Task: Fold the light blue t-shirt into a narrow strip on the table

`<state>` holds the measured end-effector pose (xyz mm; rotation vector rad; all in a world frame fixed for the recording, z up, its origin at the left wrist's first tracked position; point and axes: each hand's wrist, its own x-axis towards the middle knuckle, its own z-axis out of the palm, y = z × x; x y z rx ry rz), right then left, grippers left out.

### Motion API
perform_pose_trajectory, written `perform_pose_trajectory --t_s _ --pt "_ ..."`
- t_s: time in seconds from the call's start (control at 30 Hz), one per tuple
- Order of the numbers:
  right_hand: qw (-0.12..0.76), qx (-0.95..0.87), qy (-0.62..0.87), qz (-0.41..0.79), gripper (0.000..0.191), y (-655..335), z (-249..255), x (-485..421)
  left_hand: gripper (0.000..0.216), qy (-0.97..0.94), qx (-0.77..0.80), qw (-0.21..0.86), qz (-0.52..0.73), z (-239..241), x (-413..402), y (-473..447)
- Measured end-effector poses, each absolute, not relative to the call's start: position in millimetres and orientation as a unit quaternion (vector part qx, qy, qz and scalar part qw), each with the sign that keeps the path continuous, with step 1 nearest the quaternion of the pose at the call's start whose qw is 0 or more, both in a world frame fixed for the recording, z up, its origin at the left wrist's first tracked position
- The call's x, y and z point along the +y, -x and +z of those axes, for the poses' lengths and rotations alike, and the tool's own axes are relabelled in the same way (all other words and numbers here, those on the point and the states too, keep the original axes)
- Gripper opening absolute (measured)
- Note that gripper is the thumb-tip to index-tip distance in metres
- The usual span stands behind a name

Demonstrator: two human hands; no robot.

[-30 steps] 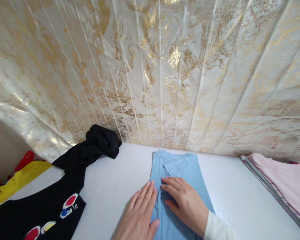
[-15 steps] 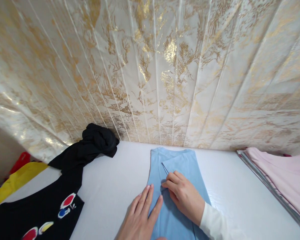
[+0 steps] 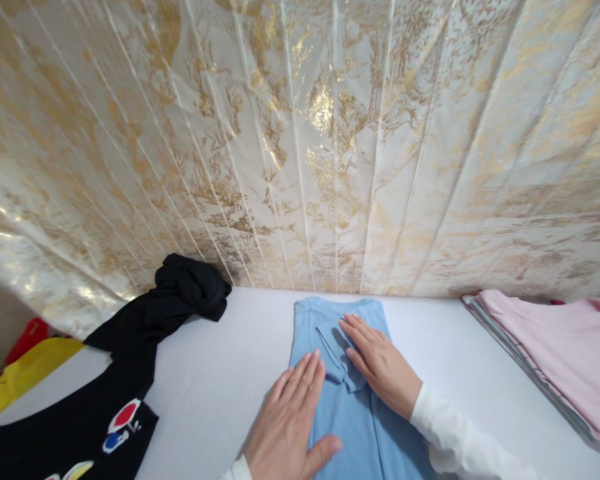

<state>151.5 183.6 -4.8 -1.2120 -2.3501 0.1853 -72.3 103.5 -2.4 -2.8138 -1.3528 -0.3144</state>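
A light blue shirt lies on the white surface, its sides folded inward into a long strip. One sleeve rests folded over the upper part, with its hem opening showing. My left hand lies on the shirt's left edge, fingers stretched out and thumb spread, holding nothing. My right hand is over the folded sleeve with extended fingers, nothing gripped; its fingertips are on or just above the cloth.
At left, a black garment with a colourful print and a bunched end lies beside yellow cloth and a red item. A stack of folded clothes, pink on top, sits at right. A gold-patterned curtain hangs behind.
My right hand has let go of the sleeve and flattened out over it, a little up and right. My left hand has shifted upward along the shirt. The view has turned slightly right.
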Motion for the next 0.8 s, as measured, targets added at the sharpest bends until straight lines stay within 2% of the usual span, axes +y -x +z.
perform_pose_trajectory --t_s 0.07,0.2,0.33,0.47,0.67,0.8 --pt "0.236 -0.864 0.437 0.081 0.041 -151.5 3.7 182.1 0.072 0.895 -0.434 -0.018 -0.099 7.0 107.7 67.3" --pt "0.233 -0.868 0.421 0.121 0.020 -149.4 30.2 169.5 0.042 0.880 -0.458 -0.039 -0.121 21.9 117.2 53.1" --pt "0.162 -0.883 0.423 0.123 0.024 -144.5 43.0 155.0 0.026 0.860 -0.488 -0.061 -0.138 27.0 125.0 41.0" --pt "0.114 -0.884 0.446 0.084 0.019 -139.9 37.5 153.3 0.012 0.860 -0.488 -0.057 -0.137 25.7 131.2 36.9" --pt "0.213 -0.849 0.464 0.138 0.013 -143.6 32.2 160.1 0.007 0.847 -0.492 -0.070 -0.188 21.8 135.6 39.1" --pt "0.228 -0.829 0.481 0.170 0.009 -145.7 31.8 157.0 0.003 0.858 -0.470 -0.079 -0.193 19.0 132.4 39.2"
